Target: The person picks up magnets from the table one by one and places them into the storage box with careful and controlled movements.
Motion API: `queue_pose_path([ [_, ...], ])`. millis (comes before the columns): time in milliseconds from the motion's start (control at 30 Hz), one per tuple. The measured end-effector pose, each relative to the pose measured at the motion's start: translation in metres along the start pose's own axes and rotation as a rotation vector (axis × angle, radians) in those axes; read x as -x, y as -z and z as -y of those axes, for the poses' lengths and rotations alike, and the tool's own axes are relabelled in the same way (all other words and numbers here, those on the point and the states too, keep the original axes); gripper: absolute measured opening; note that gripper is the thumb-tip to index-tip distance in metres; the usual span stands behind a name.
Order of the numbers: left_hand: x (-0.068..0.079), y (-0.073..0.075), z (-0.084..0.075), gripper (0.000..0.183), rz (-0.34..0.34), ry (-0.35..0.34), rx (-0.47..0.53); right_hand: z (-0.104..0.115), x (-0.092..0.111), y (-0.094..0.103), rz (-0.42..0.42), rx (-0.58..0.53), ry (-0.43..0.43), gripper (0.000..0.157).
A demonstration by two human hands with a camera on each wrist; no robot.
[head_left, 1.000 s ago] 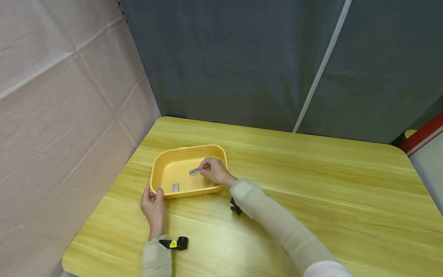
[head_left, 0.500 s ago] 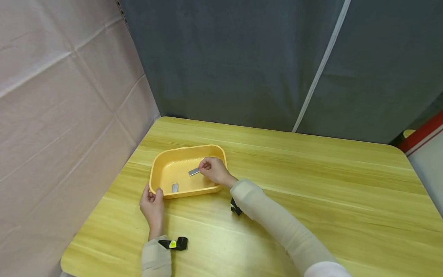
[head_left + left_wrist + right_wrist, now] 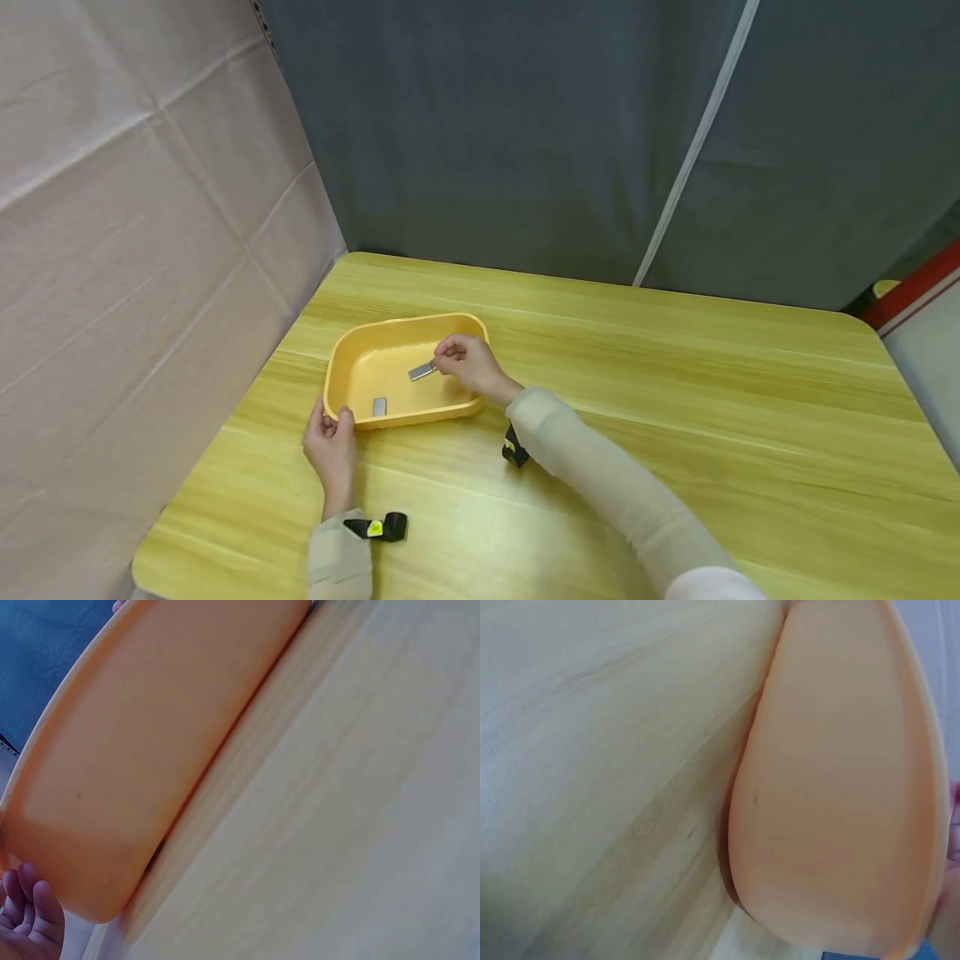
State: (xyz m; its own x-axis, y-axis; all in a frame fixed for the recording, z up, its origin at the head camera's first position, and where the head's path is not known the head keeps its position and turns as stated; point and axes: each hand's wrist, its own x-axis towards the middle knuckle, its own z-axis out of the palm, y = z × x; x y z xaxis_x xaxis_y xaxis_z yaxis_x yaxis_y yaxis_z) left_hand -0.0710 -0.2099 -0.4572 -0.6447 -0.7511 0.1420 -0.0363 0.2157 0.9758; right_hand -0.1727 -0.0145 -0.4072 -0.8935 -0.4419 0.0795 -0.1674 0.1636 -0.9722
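Observation:
A yellow plastic tray [image 3: 420,421] with rounded corners stands on the table; it looks orange in both wrist views. My left hand [image 3: 331,446] grips its near left corner, thumb on the near side. Two small flat silver pieces lie inside. One silver piece [image 3: 379,407] is by the near wall. The other, a longer silver piece [image 3: 422,372], slants near the middle. My right hand [image 3: 467,364] reaches over the tray's right side, thumb and forefinger apart right at that piece's right end. In the right wrist view, the tray wall [image 3: 832,787] hides most of the hand.
The wooden table [image 3: 675,417] extends to the right and in front of the tray. A pale cloth wall [image 3: 150,250] borders it at the left, a dark grey curtain [image 3: 487,150] behind. A red-edged panel [image 3: 918,287] stands far right. Black wrist cameras [image 3: 394,527] sit at both sleeves.
My right hand has shifted slightly up and right, its fingers parting, so more of the longer silver piece's end shows. That piece has stayed in place. My left hand and the tray have barely moved.

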Motion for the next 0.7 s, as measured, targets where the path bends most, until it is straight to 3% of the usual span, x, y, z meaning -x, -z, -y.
queue_pose_path([
  [333, 0.002, 0.003, -0.005, 0.041, 0.016, -0.002, 0.006, 0.026, 0.02, 0.016, -0.003, -0.09, -0.024, 0.013],
  [567, 0.015, 0.005, -0.034, 0.041, 0.022, -0.01, 0.012, 0.028, 0.033, 0.025, -0.04, -0.156, -0.071, 0.012],
  [700, 0.018, 0.006, -0.04, 0.041, 0.027, -0.018, 0.017, 0.025, 0.038, 0.032, -0.07, -0.201, -0.119, 0.011],
])
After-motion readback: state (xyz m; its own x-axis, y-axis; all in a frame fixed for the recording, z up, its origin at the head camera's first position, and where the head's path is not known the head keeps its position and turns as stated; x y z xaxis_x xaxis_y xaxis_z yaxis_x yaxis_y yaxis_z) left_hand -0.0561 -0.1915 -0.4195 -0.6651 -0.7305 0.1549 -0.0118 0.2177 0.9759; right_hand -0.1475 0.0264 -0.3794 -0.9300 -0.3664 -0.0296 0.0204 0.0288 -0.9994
